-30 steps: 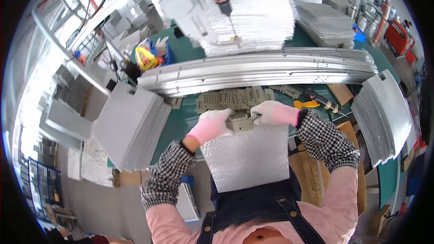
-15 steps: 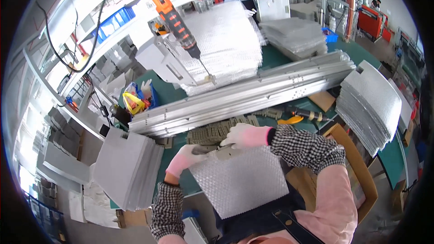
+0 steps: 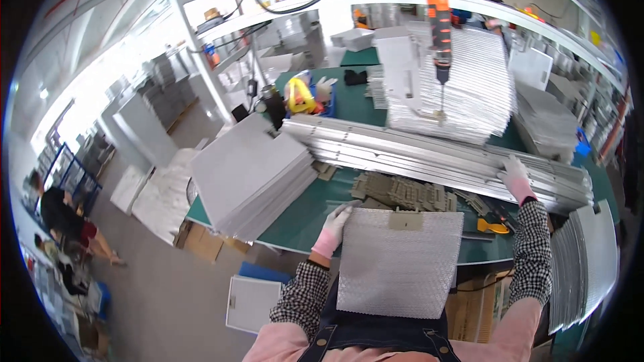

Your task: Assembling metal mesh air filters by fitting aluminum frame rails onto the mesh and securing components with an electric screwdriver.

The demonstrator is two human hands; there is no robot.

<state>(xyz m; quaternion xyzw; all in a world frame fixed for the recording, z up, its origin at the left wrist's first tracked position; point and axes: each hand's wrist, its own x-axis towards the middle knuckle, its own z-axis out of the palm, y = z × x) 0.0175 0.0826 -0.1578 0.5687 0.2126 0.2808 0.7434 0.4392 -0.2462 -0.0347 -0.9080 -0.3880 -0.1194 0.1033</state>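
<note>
A flat silvery panel with a dimpled, bubble-like surface (image 3: 401, 265) stands tilted against the table's near edge, in front of my body. A beige plastic piece (image 3: 406, 220) sits at the middle of its top edge. At the panel's upper left corner, my left hand (image 3: 333, 226) in a white and pink glove is closed on the edge. Out to the right, my right hand (image 3: 515, 177) reaches onto the long silvery metal profiles (image 3: 429, 158), thumb and fingers apart. Behind the panel lie several more beige plastic pieces (image 3: 416, 194).
White panels (image 3: 245, 167) are stacked on the left, dimpled panels (image 3: 583, 261) on the right. An orange power screwdriver (image 3: 439, 23) hangs above a tall sheet stack (image 3: 469, 87). A yellow-handled tool (image 3: 493, 227) lies near my right arm. A person (image 3: 64, 218) is far left.
My right hand has left the panel's top edge and moved right onto the metal profiles. The left hand stays at the panel's corner. The view has swung to the left.
</note>
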